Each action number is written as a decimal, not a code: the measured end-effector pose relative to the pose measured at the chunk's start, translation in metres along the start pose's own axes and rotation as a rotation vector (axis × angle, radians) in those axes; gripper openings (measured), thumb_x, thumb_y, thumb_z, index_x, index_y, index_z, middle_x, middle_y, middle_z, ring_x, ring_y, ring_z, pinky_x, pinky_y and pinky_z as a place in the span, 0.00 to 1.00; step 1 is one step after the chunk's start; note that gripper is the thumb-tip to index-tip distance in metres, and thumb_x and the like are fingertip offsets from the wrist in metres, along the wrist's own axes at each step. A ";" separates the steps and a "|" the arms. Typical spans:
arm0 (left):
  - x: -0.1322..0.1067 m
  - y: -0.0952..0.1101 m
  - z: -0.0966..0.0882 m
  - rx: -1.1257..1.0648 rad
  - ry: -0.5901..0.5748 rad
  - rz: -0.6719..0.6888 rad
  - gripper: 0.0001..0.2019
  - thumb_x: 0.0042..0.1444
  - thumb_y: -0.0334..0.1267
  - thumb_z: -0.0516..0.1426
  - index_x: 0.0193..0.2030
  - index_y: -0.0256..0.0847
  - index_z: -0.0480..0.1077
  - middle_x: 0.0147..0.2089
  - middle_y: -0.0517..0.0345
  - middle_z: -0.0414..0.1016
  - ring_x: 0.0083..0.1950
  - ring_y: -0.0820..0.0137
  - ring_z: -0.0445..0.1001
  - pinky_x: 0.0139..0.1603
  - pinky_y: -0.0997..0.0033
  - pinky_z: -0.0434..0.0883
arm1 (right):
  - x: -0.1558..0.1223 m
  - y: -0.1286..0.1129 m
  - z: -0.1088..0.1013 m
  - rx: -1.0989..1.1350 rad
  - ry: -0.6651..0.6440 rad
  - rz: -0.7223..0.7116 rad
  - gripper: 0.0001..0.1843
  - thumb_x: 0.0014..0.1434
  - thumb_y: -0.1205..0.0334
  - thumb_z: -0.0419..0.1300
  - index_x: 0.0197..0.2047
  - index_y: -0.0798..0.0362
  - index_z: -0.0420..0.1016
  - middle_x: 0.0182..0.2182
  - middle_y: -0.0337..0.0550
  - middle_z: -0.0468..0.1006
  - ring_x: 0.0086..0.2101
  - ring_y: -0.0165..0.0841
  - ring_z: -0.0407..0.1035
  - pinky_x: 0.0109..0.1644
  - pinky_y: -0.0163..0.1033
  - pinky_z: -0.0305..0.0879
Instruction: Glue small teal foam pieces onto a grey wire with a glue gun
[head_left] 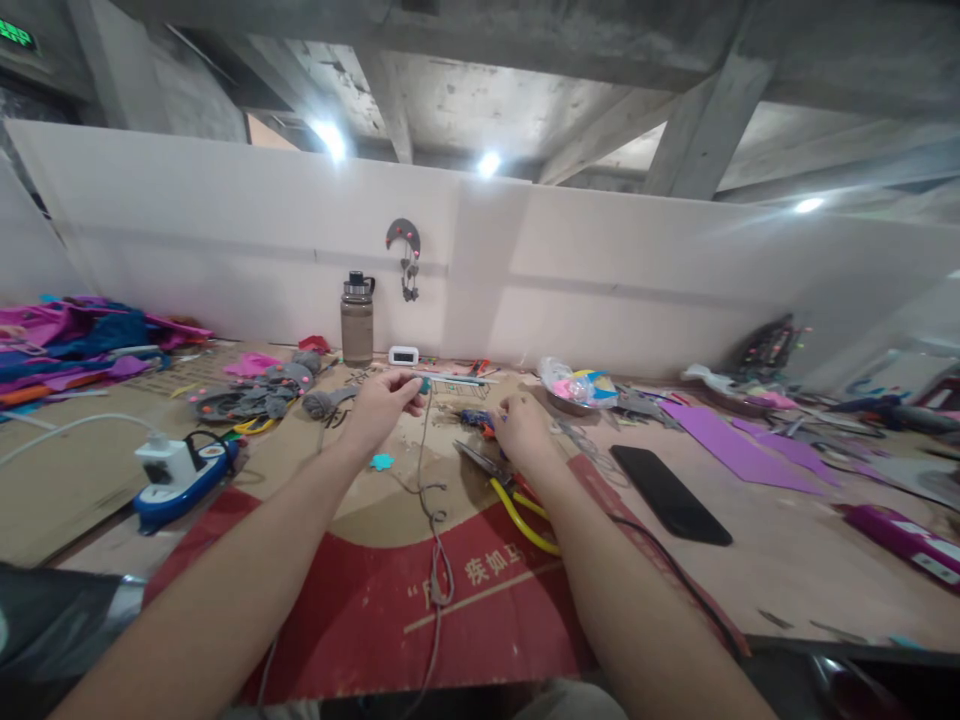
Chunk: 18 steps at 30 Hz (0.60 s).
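Observation:
My left hand (386, 408) pinches a small dark green piece (425, 385) between thumb and fingertips. A thin grey cord (437, 520) hangs from near it and trails down over the cardboard, looped in the middle. My right hand (523, 430) is closed around what looks like a blue glue gun (475, 418) with an orange part; its handle is hidden by the fingers. Below that hand lie yellow-handled scissors (517, 512), blades pointing up and left. A bright blue flower-shaped piece (382, 461) rests on the cardboard (360, 580) between my forearms.
A black phone (670, 495) and purple sheets (739, 445) lie to the right. On the left stands a blue power strip (184, 485) with a white plug. Grey felt pieces (259, 398), a bottle (358, 325) and a small white clock (403, 356) are farther back. A black cable (686, 585) crosses the right side.

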<state>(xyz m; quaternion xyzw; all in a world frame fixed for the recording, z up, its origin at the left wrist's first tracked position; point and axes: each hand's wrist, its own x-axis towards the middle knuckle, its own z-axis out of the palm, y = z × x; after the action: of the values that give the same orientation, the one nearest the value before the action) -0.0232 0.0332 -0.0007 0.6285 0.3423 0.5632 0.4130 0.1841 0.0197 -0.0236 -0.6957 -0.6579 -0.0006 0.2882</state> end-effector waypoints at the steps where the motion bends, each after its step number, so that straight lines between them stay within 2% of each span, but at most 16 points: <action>1: 0.000 0.000 0.000 0.025 -0.008 0.013 0.09 0.50 0.40 0.57 0.32 0.34 0.70 0.24 0.58 0.70 0.24 0.76 0.68 0.26 0.75 0.68 | 0.000 -0.004 0.000 0.094 0.024 -0.030 0.14 0.56 0.60 0.51 0.39 0.60 0.71 0.38 0.55 0.74 0.40 0.38 0.68 0.42 0.39 0.60; 4: -0.002 0.000 0.002 0.074 -0.033 0.054 0.09 0.52 0.40 0.55 0.31 0.35 0.70 0.24 0.58 0.70 0.23 0.76 0.67 0.25 0.75 0.67 | -0.005 -0.019 0.004 0.502 0.009 -0.114 0.12 0.56 0.56 0.50 0.38 0.55 0.68 0.34 0.45 0.74 0.34 0.32 0.68 0.38 0.37 0.62; 6: -0.003 0.001 0.004 0.087 -0.046 0.071 0.09 0.52 0.39 0.55 0.31 0.35 0.70 0.24 0.58 0.71 0.23 0.76 0.67 0.25 0.76 0.66 | -0.011 -0.030 0.008 0.806 -0.035 -0.154 0.13 0.54 0.54 0.53 0.39 0.53 0.65 0.35 0.44 0.73 0.34 0.31 0.67 0.39 0.38 0.63; 9: -0.006 0.004 0.007 0.103 -0.059 0.071 0.09 0.52 0.39 0.54 0.31 0.35 0.70 0.24 0.59 0.70 0.23 0.76 0.67 0.25 0.76 0.66 | -0.020 -0.043 0.011 1.125 -0.154 -0.164 0.18 0.51 0.53 0.57 0.43 0.52 0.62 0.37 0.43 0.72 0.37 0.31 0.67 0.42 0.39 0.64; 11: -0.008 0.007 0.009 0.137 -0.072 0.070 0.09 0.52 0.39 0.54 0.32 0.36 0.71 0.23 0.60 0.69 0.23 0.76 0.67 0.25 0.76 0.65 | -0.025 -0.050 0.009 1.264 -0.223 -0.124 0.22 0.49 0.52 0.60 0.44 0.51 0.59 0.36 0.42 0.73 0.37 0.31 0.68 0.43 0.40 0.64; 14: -0.012 0.014 0.013 0.230 -0.081 0.097 0.09 0.52 0.39 0.54 0.33 0.36 0.71 0.22 0.62 0.68 0.22 0.76 0.66 0.25 0.76 0.65 | -0.030 -0.056 0.005 1.398 -0.276 -0.010 0.26 0.45 0.53 0.64 0.44 0.50 0.57 0.31 0.38 0.74 0.31 0.29 0.69 0.39 0.39 0.66; 18: -0.017 0.019 0.016 0.357 -0.078 0.132 0.09 0.52 0.38 0.53 0.32 0.37 0.72 0.22 0.63 0.68 0.22 0.77 0.64 0.24 0.77 0.63 | -0.032 -0.058 0.001 1.490 -0.291 0.070 0.25 0.43 0.58 0.65 0.41 0.50 0.57 0.24 0.32 0.72 0.25 0.27 0.69 0.35 0.38 0.67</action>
<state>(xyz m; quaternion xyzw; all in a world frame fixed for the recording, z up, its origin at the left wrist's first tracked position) -0.0099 0.0078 0.0094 0.7341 0.3789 0.4946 0.2701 0.1266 -0.0112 -0.0133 -0.3307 -0.4935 0.5446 0.5921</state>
